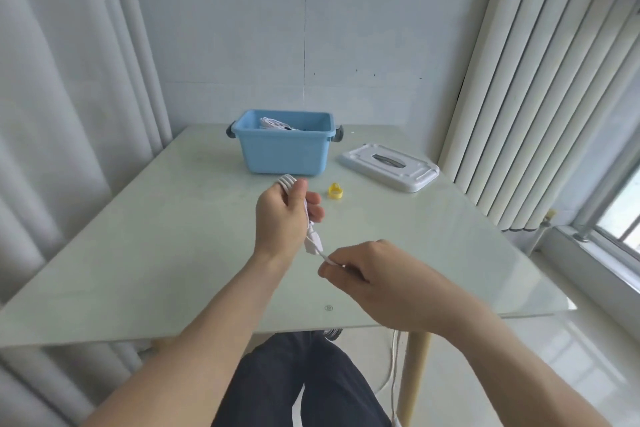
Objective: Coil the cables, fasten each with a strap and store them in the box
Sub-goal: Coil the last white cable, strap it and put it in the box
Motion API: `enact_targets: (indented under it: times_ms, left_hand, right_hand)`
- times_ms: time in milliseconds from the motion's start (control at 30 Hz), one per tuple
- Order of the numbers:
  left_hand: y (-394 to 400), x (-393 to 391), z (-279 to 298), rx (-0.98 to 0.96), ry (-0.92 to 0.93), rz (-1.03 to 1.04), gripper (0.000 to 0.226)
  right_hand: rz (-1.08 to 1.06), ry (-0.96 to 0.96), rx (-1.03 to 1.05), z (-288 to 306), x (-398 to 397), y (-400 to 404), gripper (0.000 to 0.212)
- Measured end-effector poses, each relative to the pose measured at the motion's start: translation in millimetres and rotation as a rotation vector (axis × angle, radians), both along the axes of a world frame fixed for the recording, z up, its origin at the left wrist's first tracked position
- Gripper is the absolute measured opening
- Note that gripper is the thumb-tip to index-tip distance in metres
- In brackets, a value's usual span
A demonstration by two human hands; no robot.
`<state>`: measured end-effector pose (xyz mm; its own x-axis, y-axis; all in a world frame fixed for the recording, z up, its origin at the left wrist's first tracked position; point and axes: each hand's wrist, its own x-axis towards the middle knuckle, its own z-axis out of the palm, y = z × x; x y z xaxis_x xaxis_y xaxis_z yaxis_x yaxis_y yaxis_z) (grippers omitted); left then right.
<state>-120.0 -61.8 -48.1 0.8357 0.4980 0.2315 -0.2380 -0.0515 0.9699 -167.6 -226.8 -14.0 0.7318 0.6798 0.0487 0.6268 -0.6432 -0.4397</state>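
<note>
Your left hand (282,215) grips the coiled cable (313,241), your right hand (360,272) pinches its tail; slacken (strap (335,191) waits before the box (284,149)) and loops may spring apart.

The left hand (284,215) grips a coiled white cable (287,181), its loops poking out above the fist and a connector hanging below. Just below it, the right hand (367,274) pinches the cable's loose end. Beyond the left hand stands a blue box (284,152) holding white cable; a yellow strap (335,191) lies just right of it, a white lid (389,166) farther right on the worktop (138,253).
</note>
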Motion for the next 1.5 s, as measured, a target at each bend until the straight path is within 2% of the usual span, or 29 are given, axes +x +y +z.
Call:
enact_targets:
  times_ms: [133, 267, 300, 367, 433, 500, 567, 633, 700, 767, 833, 900, 1000, 1100, 1267, 1367, 1500]
  left_hand:
    - [-4, 3, 5, 0.093, 0.037, -0.127, 0.026]
    - [6, -3, 14, 0.339, 0.252, -0.692, 0.024]
    - [9, -3, 15, 0.337, 0.305, -0.811, 0.028]
    - [13, -1, 16, 0.298, 0.388, -0.915, 0.034]
    - [17, 4, 14, 0.214, 0.447, -0.935, 0.04]
    - [24, 12, 13, 0.093, 0.486, -0.958, 0.061]
    - [31, 21, 18, -0.034, 0.483, -0.994, 0.063]
    - [36, 28, 27, -0.077, 0.429, -0.945, 0.05]
    - [42, 39, 37, -0.038, 0.325, -0.835, 0.045]
    - [51, 52, 42, -0.066, 0.241, -0.749, 0.045]
    - [63, 64, 43, -0.221, 0.194, -0.714, 0.047]
    - [72, 75, 41, -0.436, 0.132, -0.679, 0.047]
    - [79, 94, 30, -0.686, 0.032, -0.55, 0.047]
    - [84, 110, 14, -0.83, -0.013, -0.406, 0.047]
    - [97, 127, -11, -0.993, -0.083, -0.311, 0.043]
    - [104, 127, -18, -1.025, -0.125, -0.336, 0.031]
    - [103, 130, -20, -0.935, -0.142, -0.257, 0.026]
  right_hand:
    - [0.055, -0.114, -0.077, 18, 1, 8, 0.04]
    - [-0.071, -0.291, 0.102, 51, 34, -1, 0.023]
    - [-0.123, -0.294, 0.157, 58, 44, -3, 0.022]
    - [-0.179, -0.215, 0.278, 65, 61, -5, 0.03]
    - [-0.165, -0.145, 0.321, 66, 73, -4, 0.038]
    - [-0.147, -0.13, 0.315, 65, 85, -1, 0.041]
    - [-0.149, -0.12, 0.325, 63, 101, 2, 0.039]
    - [-0.158, -0.081, 0.369, 61, 120, 5, 0.039]
    - [-0.182, -0.005, 0.469, 58, 139, 8, 0.045]
    - [-0.189, 0.217, 0.645, 51, 157, 12, 0.058]
    - [-0.162, 0.433, 0.75, 43, 171, 17, 0.052]
    - [-0.14, 0.489, 0.699, 34, 185, 23, 0.037]
    - [-0.171, 0.382, 0.529, 19, 205, 38, 0.029]
    - [-0.233, 0.064, 0.269, 7, 218, 61, 0.034]
    - [-0.253, -0.177, 0.227, -12, 227, 100, 0.033]
    - [-0.145, -0.257, 0.153, -42, 230, 111, 0.024]
    - [-0.08, -0.377, 0.082, -77, 219, 123, 0.021]
